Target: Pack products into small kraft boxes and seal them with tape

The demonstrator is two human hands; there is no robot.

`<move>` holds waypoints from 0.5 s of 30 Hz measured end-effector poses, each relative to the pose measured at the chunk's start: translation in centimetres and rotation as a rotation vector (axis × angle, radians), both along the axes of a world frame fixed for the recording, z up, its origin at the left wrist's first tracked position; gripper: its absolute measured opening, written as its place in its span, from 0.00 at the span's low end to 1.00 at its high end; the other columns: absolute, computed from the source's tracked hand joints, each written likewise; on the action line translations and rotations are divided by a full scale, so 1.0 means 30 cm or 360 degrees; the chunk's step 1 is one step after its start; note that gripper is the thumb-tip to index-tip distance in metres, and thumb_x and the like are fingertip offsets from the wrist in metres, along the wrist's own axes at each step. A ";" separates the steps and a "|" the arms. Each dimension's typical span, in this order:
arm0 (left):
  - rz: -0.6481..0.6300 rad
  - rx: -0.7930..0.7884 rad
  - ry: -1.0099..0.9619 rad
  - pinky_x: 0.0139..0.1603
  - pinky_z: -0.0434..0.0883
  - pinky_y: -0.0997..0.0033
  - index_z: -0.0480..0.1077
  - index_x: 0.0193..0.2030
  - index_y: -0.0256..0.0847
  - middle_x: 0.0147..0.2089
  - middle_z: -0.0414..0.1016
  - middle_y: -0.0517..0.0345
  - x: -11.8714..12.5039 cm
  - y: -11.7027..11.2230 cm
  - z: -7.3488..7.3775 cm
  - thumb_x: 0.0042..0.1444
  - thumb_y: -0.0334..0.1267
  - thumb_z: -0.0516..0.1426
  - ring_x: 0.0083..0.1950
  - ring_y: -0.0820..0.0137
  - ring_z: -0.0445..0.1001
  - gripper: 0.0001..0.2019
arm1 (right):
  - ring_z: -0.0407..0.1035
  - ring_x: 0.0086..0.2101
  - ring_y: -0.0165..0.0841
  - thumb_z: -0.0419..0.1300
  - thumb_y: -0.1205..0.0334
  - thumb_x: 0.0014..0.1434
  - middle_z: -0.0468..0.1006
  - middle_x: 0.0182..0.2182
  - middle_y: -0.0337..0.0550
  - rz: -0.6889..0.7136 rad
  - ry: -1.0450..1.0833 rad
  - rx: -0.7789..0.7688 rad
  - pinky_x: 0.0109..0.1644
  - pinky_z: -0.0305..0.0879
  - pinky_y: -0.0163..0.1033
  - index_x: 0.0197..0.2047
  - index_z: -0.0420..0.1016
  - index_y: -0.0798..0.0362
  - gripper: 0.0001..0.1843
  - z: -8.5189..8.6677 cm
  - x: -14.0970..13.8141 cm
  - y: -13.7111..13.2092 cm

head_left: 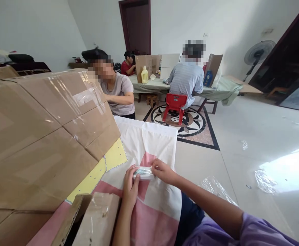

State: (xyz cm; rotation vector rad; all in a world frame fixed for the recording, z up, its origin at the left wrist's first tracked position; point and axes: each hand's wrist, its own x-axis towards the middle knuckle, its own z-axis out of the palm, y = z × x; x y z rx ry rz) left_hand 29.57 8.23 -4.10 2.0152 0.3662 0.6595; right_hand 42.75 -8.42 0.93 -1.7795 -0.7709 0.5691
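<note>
A small white box [144,176] rests on the cloth-covered table, with something pale and shiny, perhaps plastic-wrapped, in its top; I cannot make out what that is. My left hand [131,182] is closed round the box's left end, thumb at the near side and fingers at the far side. At the right end, my right hand [162,171] has its fingertips pinched together at the box's edge. Whether they grip the wrapping or the box itself is too small to tell. Under both hands lies a white and pink cloth [157,205].
A large taped cardboard box wall [49,136] stands to the left on a yellow cloth [116,155]. An opened carton [98,218] sits near my left forearm. Clear plastic wrap [217,188] lies on the floor at right. Other people work beyond, one on a red chair [175,101].
</note>
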 end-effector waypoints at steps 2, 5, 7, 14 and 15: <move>0.0009 0.0005 0.0009 0.68 0.66 0.51 0.72 0.56 0.47 0.64 0.70 0.48 0.002 0.003 -0.004 0.68 0.50 0.50 0.67 0.58 0.67 0.17 | 0.69 0.45 0.36 0.60 0.67 0.55 0.74 0.43 0.44 -0.0040 0.0111 -0.0095 0.50 0.65 0.39 0.27 0.69 0.52 0.07 0.020 0.016 0.010; 0.0004 0.0009 0.0018 0.68 0.66 0.51 0.72 0.56 0.48 0.64 0.70 0.49 0.005 0.001 -0.005 0.68 0.50 0.50 0.67 0.58 0.67 0.18 | 0.69 0.38 0.35 0.61 0.68 0.51 0.74 0.32 0.41 -0.0057 0.0241 -0.0195 0.45 0.65 0.38 0.24 0.70 0.53 0.07 0.043 0.036 0.018; 0.0009 -0.0009 -0.0002 0.68 0.66 0.51 0.72 0.56 0.48 0.63 0.71 0.50 0.008 -0.002 -0.003 0.67 0.50 0.50 0.67 0.58 0.68 0.18 | 0.69 0.30 0.33 0.60 0.68 0.51 0.73 0.24 0.39 -0.0010 0.0356 -0.0243 0.37 0.64 0.37 0.23 0.69 0.53 0.07 0.042 0.046 0.019; 0.0058 -0.0067 -0.0069 0.68 0.64 0.53 0.72 0.55 0.47 0.61 0.73 0.50 0.014 -0.017 0.007 0.67 0.48 0.51 0.65 0.59 0.69 0.16 | 0.69 0.22 0.30 0.57 0.63 0.51 0.73 0.17 0.37 0.0043 0.0586 -0.0210 0.30 0.64 0.35 0.24 0.66 0.52 0.06 0.002 0.042 0.023; 0.0062 -0.0065 -0.0074 0.69 0.64 0.53 0.72 0.55 0.47 0.60 0.73 0.50 0.013 -0.019 0.011 0.67 0.48 0.51 0.65 0.59 0.69 0.16 | 0.67 0.22 0.29 0.57 0.62 0.51 0.71 0.17 0.37 0.0032 0.0571 -0.0175 0.29 0.62 0.35 0.23 0.65 0.51 0.07 -0.001 0.035 0.025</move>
